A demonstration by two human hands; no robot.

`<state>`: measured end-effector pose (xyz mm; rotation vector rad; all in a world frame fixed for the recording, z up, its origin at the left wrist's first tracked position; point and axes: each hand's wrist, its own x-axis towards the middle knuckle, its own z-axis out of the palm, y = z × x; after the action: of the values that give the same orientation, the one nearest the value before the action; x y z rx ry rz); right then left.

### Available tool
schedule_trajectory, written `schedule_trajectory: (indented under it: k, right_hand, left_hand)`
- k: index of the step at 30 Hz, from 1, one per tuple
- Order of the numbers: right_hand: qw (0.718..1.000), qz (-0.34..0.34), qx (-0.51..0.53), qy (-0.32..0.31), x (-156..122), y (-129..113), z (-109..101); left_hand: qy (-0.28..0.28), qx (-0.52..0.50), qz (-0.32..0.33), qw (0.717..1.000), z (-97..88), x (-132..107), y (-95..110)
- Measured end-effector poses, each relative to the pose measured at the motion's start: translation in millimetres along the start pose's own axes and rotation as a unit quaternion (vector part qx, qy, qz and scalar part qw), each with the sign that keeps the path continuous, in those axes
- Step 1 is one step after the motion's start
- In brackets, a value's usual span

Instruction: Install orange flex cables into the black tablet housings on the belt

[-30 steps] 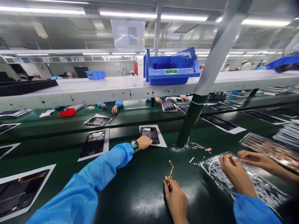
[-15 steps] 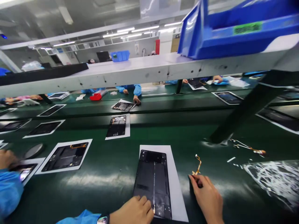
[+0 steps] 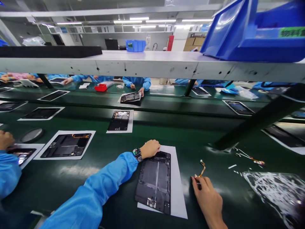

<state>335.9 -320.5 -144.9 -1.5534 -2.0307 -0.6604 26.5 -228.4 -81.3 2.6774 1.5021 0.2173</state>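
Observation:
Before me a dark, opened tablet housing [image 3: 154, 181] lies on a white sheet [image 3: 177, 190], slightly askew, with a pale strip down its middle and a small connector board near its lower edge. My left hand [image 3: 150, 148], in a blue sleeve with a watch at the wrist, reaches to the housing's far edge, fingers curled onto its top left corner. To the right of the sheet, my right hand [image 3: 207, 197] pinches a thin orange flex cable [image 3: 203, 168] between thumb and forefinger, just above the green bench. Its free end points away from me.
Several tablet housings on white sheets, such as one at left [image 3: 68, 144], lie along the green bench. A co-worker's hand [image 3: 6, 140] is at far left. White strip scraps [image 3: 274, 187] and loose cables [image 3: 252, 159] lie right, by a slanted post [image 3: 250, 127]. A shelf carries a blue bin [image 3: 238, 41].
My left hand has moved from the housing's near edge to its far edge, uncovering the connector board. My right hand still pinches the flex cable. The view has levelled out.

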Motion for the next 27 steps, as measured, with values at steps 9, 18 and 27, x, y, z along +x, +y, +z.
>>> schedule_trajectory:
  k: [9,18,27]
  right_hand:
    - [0.986,0.069,0.133,-0.07,-10,1,-1]
    - [0.995,0.062,0.072,-0.021,-3,2,-5]
    - [0.968,0.101,0.229,0.027,43,5,-75]
  left_hand:
    - [-0.02,-0.012,0.022,0.999,-3.7,5,-2]
    - [0.044,-0.062,-0.02,0.997,-2.2,4,-6]
    - [0.151,-0.225,-0.058,0.961,-39.2,-67,36]
